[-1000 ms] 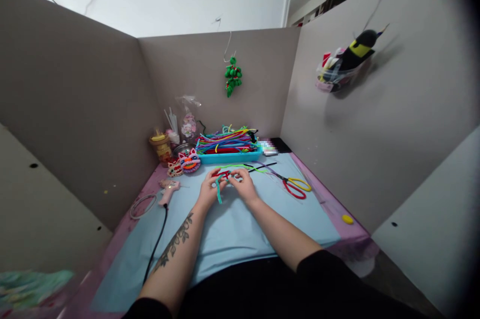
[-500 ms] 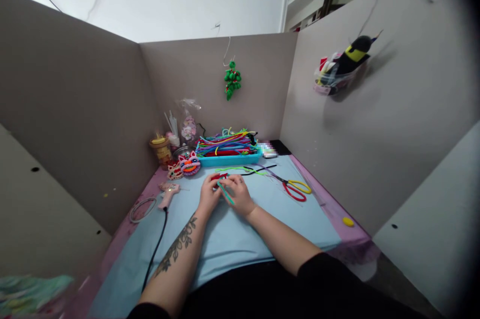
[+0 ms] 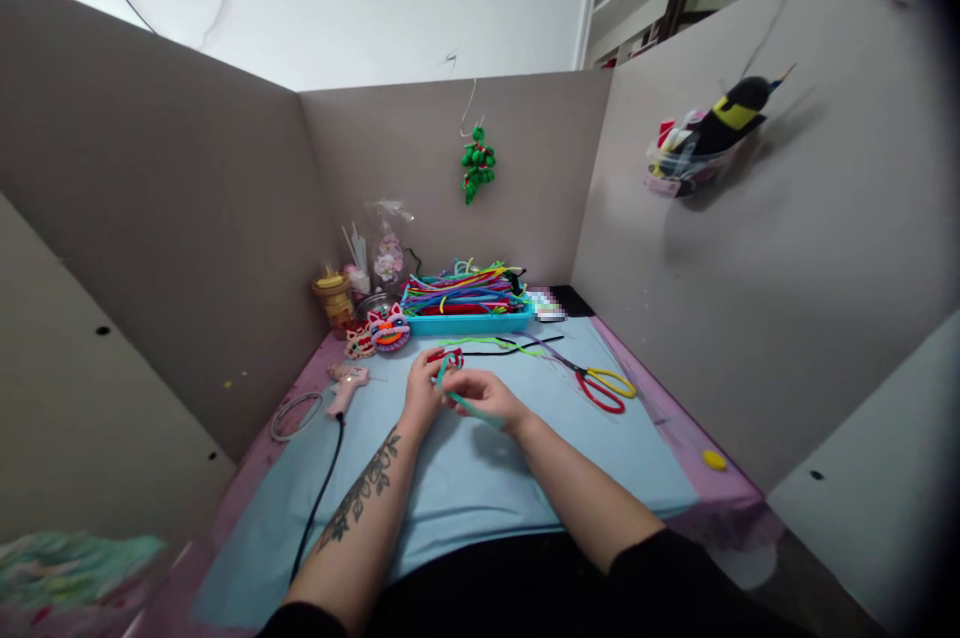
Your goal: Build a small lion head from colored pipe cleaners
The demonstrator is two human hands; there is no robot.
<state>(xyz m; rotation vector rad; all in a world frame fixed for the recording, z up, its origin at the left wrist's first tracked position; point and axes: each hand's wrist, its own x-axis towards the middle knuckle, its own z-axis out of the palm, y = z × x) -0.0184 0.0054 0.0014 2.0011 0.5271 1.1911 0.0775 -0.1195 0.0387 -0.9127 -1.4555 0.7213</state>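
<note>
Fingers of your left hand (image 3: 423, 390) are closed around a small, curled red piece (image 3: 457, 357); those of your right hand (image 3: 486, 391) pinch a soft teal strip (image 3: 472, 408) that bends toward it and trails along your right palm. Just beyond your fingers, a thin green strand (image 3: 474, 340) lies on the wrinkled, blue-covered tabletop (image 3: 487, 488); farther off, a blue tray (image 3: 469, 325) holds heaped strands. Loop-handled scissors (image 3: 583, 375) lie to their right, a pink glue gun (image 3: 348, 388) left.

Over the blue cloth (image 3: 480, 488) there, the left hand (image 3: 422, 391) holds a small red piece (image 3: 456, 357) while the right hand (image 3: 491, 394) pinches a teal strand (image 3: 474, 408).
</note>
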